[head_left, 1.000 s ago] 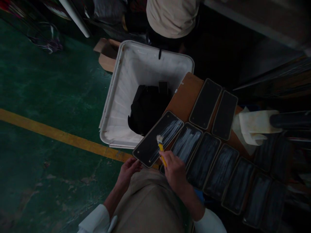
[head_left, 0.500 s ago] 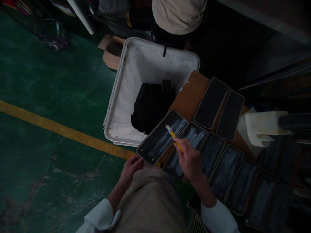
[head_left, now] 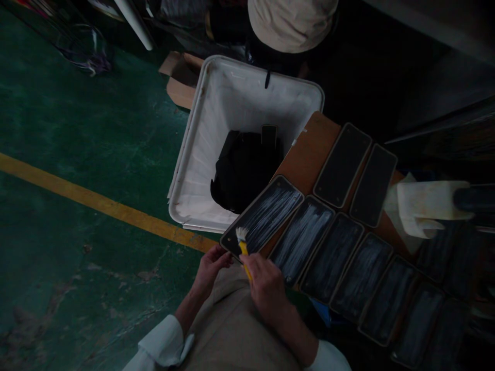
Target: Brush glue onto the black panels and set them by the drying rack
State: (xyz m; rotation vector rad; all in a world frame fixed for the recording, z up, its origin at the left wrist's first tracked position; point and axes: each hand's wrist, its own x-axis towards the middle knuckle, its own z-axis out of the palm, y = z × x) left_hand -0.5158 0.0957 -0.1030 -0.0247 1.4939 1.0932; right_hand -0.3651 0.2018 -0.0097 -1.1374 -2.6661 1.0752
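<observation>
My right hand point(head_left: 266, 283) is closed around a paintbrush point(head_left: 243, 246) with a yellow handle and pale bristles. Its bristles are at the lower left end of a black rectangular panel point(head_left: 266, 214) with rounded corners and a light edge. Whitish streaks run lengthwise over most of that panel. My left hand point(head_left: 212, 268) pinches the panel's near left corner between thumb and fingers. Beside it, a second streaked panel point(head_left: 305, 234) lies on the brown board point(head_left: 309, 141), followed by several more with fainter streaks. Two plain dark panels point(head_left: 343, 165) lie farther back.
A white bin point(head_left: 185, 170) with dark pieces inside stands beyond the board. A cut-open whitish plastic container point(head_left: 429, 203) sits at the right, a dark handle at its side. Behind the bin are a cardboard box point(head_left: 181, 85) and a person point(head_left: 294, 26). A yellow line point(head_left: 96, 201) crosses the green floor.
My right hand has drawn the brush down and left along the panel, from its middle to its near end. White streaks now cover more of it. My left hand keeps its hold on the corner.
</observation>
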